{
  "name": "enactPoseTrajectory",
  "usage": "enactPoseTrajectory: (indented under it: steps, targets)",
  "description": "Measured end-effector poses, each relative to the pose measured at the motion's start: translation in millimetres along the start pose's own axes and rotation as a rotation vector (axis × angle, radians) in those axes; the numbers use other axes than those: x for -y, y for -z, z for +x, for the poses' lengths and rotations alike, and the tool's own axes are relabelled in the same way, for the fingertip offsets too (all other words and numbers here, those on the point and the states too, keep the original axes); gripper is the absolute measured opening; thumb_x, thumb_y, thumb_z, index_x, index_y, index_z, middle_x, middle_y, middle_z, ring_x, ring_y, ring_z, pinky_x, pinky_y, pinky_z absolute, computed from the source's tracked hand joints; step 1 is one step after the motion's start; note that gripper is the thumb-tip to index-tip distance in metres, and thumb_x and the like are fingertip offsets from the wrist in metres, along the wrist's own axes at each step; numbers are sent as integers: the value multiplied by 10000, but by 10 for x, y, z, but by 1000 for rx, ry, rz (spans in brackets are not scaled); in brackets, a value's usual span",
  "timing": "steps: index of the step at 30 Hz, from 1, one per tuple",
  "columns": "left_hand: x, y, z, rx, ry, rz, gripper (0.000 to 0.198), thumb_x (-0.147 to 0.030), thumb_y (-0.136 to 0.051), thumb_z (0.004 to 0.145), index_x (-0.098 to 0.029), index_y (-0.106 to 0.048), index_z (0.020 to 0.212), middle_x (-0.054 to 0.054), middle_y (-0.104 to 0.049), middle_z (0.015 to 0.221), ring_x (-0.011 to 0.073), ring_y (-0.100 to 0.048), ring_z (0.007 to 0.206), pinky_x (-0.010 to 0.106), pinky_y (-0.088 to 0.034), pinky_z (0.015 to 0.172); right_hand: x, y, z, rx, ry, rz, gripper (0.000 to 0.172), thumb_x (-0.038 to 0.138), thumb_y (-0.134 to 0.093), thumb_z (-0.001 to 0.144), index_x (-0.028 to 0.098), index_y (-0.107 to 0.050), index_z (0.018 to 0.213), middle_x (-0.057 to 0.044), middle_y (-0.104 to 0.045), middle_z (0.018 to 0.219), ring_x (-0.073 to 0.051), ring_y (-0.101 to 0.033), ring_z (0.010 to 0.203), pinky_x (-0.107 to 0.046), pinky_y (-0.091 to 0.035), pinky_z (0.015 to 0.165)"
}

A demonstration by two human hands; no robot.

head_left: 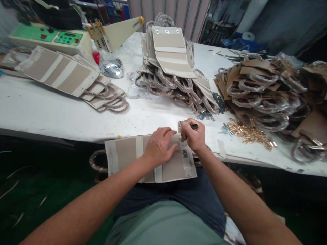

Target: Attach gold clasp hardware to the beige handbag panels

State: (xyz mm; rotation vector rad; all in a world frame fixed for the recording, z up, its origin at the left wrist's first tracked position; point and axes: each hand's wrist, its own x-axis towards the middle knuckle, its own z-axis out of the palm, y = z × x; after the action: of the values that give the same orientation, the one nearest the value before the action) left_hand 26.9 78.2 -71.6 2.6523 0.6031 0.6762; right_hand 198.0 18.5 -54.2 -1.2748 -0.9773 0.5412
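Note:
A beige bag panel [122, 153] with pale strips lies across the table's front edge and over my lap. My left hand [159, 146] rests on it with fingers stretched out, thumb apart. At the panel's upper right corner, my right hand [192, 134] is closed in a fist round a small tool with a dark end [194, 126]; the rest of the tool is mostly hidden. A metal fitting [184, 153] sits on the white strip just below that fist. A plastic-wrapped handle [98, 160] sticks out at the panel's left side.
Behind my hands stands a stack of beige bag panels [170, 44] with wrapped handles. More panels [56, 69] lie left, near a green-topped machine [67, 37]. To the right are gold metal pieces [251, 134], dark metal pieces [205, 116] and a brown handled pile [263, 85].

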Motion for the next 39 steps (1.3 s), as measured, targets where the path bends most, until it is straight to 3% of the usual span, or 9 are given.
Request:
enactPoseTrajectory:
  steps: [2,4,6,8,12,17,24,32,39]
  targets:
    - [-116,-24,-304,48,-132,-9,522,-492,-626,994,-209,-588,1430,149,-601,1454,316,-538,1354,523,-410,1191,-2,6,7,12,-5,11,463,473,-717,952,256,-497,608,54,-493,493,-136,-431,458,-299,-346,486]
    - [-202,-66,-517,192,-236,-4,733,-673,-646,933,-244,-528,1516,143,-522,1578,350,-443,1476,575,-263,1285,-7,9,13,17,-7,22,455,466,-715,954,257,-503,610,56,-498,481,-136,-433,442,-300,-348,478]
    - [-251,-113,-613,326,-271,26,965,-792,-683,834,-255,-435,1597,139,-420,1673,371,-332,1562,593,-130,1324,-7,10,16,16,-15,31,453,466,-714,955,258,-506,610,57,-506,471,-138,-443,433,-299,-365,479]
    - [-277,-144,-617,403,-261,73,1073,-772,-749,787,-243,-367,1637,143,-344,1718,370,-268,1596,583,-79,1331,-2,9,19,15,-21,40,451,463,-715,954,258,-505,611,58,-507,463,-137,-447,427,-297,-370,476]
    - [-325,-125,-540,457,-236,138,1021,-593,-807,808,-229,-346,1644,147,-297,1740,359,-236,1612,570,-74,1330,2,6,26,22,-16,49,437,455,-719,953,254,-518,620,58,-507,465,-133,-447,424,-291,-354,459]
    - [-370,-28,-442,497,-221,160,955,-500,-795,796,-223,-395,1617,155,-333,1723,379,-274,1594,600,-99,1319,62,77,7,3,-24,142,458,472,-745,938,251,-493,626,61,-499,473,-118,-425,404,-278,-344,429]
    - [-349,-16,-362,521,-215,155,978,-496,-790,783,-227,-378,1627,155,-297,1740,377,-229,1615,605,-115,1313,242,266,-163,-80,-95,465,470,399,-801,875,244,-441,615,88,-378,491,-94,-352,388,-246,-304,382]
    - [-318,-42,-369,545,-223,150,990,-521,-812,779,-213,-390,1620,172,-292,1739,377,-216,1619,609,-101,1313,1,381,-257,-274,-254,642,455,376,-769,829,229,-399,608,97,-310,503,-76,-283,393,-233,-273,377]
    - [-269,-57,-369,541,-235,112,965,-479,-802,793,-201,-386,1619,177,-294,1736,380,-217,1617,611,-88,1317,7,278,-327,-271,-181,514,467,425,-713,889,241,-371,630,100,-282,511,-87,-258,387,-248,-237,380]
